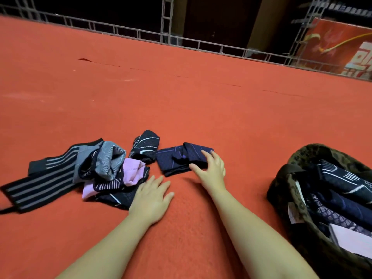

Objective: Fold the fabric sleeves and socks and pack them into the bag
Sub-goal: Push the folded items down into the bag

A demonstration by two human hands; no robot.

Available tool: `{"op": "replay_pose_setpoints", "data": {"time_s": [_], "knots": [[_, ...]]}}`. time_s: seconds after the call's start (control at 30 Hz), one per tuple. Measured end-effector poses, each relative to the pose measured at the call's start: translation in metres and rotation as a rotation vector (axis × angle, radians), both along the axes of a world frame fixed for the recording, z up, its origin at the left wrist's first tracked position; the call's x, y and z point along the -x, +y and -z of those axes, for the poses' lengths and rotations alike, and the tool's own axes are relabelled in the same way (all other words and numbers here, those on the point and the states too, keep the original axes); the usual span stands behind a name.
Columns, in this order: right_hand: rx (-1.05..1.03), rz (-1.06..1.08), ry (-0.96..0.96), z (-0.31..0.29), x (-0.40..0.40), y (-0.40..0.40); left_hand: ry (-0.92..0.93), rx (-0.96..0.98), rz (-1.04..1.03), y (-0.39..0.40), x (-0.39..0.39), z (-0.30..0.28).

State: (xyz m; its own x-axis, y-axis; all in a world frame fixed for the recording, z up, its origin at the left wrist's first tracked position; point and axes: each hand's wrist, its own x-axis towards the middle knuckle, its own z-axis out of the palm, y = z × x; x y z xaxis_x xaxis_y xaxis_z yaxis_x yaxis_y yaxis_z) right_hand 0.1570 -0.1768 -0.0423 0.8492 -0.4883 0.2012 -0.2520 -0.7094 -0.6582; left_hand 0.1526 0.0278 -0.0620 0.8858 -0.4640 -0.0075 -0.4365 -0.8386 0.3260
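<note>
A folded navy fabric piece point(177, 159) lies on the red carpet in the middle. My right hand point(211, 168) rests on its right end with thumb and fingers spread over it. My left hand point(151, 196) lies flat and open on the carpet, just right of a loose pile of sleeves and socks point(100, 174): striped black-grey, grey, pink and dark patterned pieces. A dark patterned sock point(145, 146) sits behind the pile. The dark camouflage-print bag point(285, 190) stands open at the right, holding several folded dark fabrics point(342, 186).
Red carpet point(181, 97) stretches far ahead and to both sides. A metal truss railing point(141, 35) runs along its far edge, with a red banner point(342, 45) at the back right.
</note>
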Motion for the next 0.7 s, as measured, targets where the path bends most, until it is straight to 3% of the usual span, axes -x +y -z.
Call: {"op": "replay_pose_setpoints", "data": {"time_s": [0.1,0.2,0.37,0.5,0.57,0.7], "knots": [[0.138,-0.176,0.176,-0.005,-0.032,-0.012,-0.010,-0.017,0.003,0.000,-0.004,0.001],[0.218,-0.216,0.259,-0.002,-0.050,-0.016,-0.023,-0.027,-0.003,0.000,-0.007,0.003],[0.110,-0.266,0.048,0.000,-0.052,-0.025,-0.020,-0.021,-0.015,0.001,-0.007,0.006],[0.015,-0.296,-0.005,-0.010,-0.025,-0.017,-0.007,0.065,-0.016,0.003,-0.011,0.004],[-0.018,-0.319,0.004,-0.012,-0.001,-0.009,-0.005,0.190,-0.016,0.005,-0.009,-0.001],[-0.147,-0.351,0.057,-0.020,0.054,0.010,-0.006,0.619,-0.028,0.014,-0.004,-0.006]]}}
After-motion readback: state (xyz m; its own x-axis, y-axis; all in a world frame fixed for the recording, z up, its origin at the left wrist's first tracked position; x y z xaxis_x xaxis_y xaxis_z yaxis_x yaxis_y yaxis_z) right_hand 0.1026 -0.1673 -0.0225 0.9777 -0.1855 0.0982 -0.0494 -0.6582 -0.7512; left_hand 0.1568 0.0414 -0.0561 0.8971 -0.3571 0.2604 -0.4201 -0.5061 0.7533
